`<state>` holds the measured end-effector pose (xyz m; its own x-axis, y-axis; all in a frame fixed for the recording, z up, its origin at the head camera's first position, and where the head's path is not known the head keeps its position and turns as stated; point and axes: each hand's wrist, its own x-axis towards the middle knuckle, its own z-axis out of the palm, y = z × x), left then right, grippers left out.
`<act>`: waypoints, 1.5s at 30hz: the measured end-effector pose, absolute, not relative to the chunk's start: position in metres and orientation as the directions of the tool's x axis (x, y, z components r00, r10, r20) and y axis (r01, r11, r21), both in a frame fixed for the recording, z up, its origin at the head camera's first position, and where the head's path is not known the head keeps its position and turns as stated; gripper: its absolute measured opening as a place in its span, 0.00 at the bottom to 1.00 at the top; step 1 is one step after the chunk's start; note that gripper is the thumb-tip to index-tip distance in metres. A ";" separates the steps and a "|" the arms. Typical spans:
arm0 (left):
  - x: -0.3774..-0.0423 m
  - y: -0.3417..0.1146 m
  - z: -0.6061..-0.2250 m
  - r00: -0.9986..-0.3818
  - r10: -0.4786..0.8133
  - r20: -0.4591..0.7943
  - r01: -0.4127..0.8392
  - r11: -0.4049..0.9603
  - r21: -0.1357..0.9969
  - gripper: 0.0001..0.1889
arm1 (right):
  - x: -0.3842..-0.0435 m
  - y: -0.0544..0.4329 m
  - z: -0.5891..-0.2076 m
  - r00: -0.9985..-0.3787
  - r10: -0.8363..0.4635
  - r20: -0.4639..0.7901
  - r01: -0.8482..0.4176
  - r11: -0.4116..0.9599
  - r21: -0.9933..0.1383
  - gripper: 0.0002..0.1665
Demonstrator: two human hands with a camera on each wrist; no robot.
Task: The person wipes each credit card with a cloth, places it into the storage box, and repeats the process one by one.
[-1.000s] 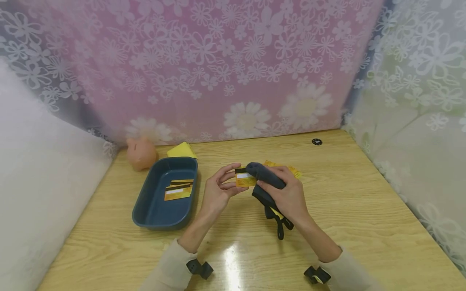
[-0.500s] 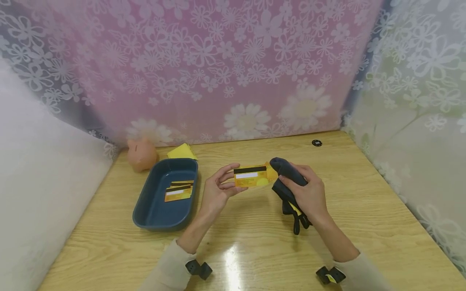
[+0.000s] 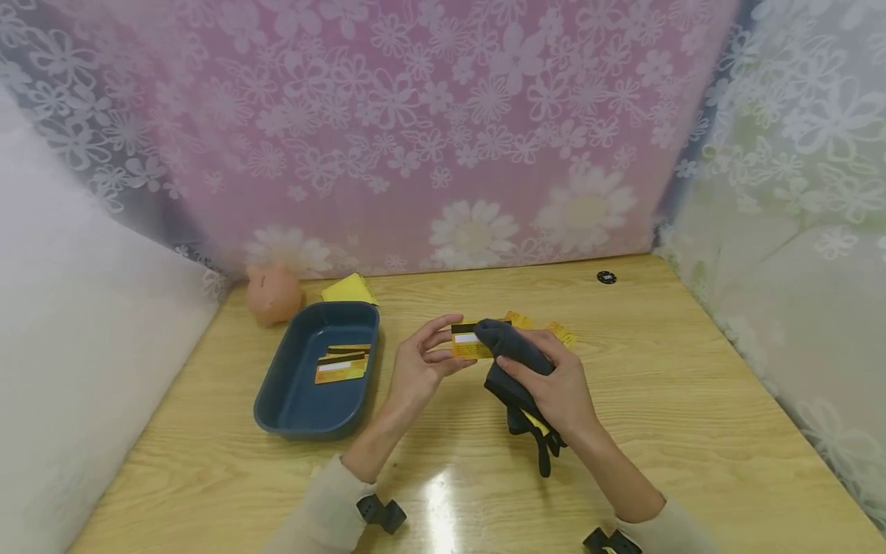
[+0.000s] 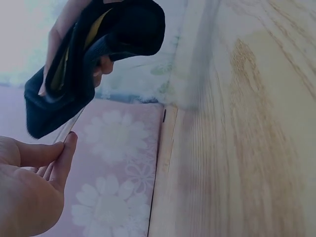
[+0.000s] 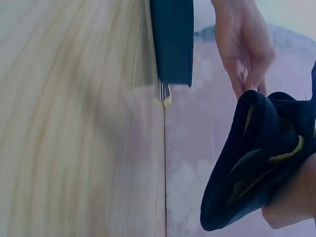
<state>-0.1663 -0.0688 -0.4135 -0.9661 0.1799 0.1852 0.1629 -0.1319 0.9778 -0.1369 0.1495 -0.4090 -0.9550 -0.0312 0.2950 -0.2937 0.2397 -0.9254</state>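
Observation:
My left hand (image 3: 414,371) pinches a yellow bank-style card (image 3: 464,349) by its left end, its black stripe and white strip facing me. In my right hand (image 3: 562,385) is a folded dark navy cloth (image 3: 515,350) with yellow showing inside and black straps hanging below. The cloth's tip lies across the right part of the card, which is hidden. In the left wrist view the card is nearly edge-on, beside the cloth (image 4: 123,32). Folded layers of the cloth (image 5: 242,163) show in the right wrist view.
Left of the hands stands a blue tray (image 3: 266,400) with several similar cards (image 3: 341,369) in it. Behind it are a piggy bank (image 3: 274,295) and a yellow folded item (image 3: 350,288). More yellow cards (image 3: 562,332) lie behind my right hand. A black chip (image 3: 606,277) sits far right.
My right hand slid the cloth rightward, uncovering the card, then came back left so the cloth covers the card's right part again. My left hand stays nearly in place.

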 end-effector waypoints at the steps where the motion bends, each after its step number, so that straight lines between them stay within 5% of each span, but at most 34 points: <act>1: -0.166 -0.069 -0.413 -0.965 0.181 0.189 0.169 -0.120 0.978 0.31 | -0.136 0.145 -0.409 -0.952 -0.045 0.302 -0.304 0.234 -0.924 0.26; 16: -0.166 -0.073 -0.415 -0.959 0.170 0.225 0.218 -0.060 0.974 0.33 | -0.134 0.103 -0.403 -0.913 -0.146 0.381 -0.408 0.270 -0.872 0.25; 39: -0.163 -0.074 -0.413 -0.955 0.199 0.220 0.181 -0.197 0.964 0.31 | -0.144 0.156 -0.410 -0.896 0.042 0.441 -0.396 0.370 -0.840 0.26; 45: -0.162 -0.072 -0.414 -0.956 0.216 0.200 0.156 -0.204 0.967 0.32 | -0.141 0.175 -0.414 -0.927 0.135 0.351 -0.280 0.375 -0.884 0.26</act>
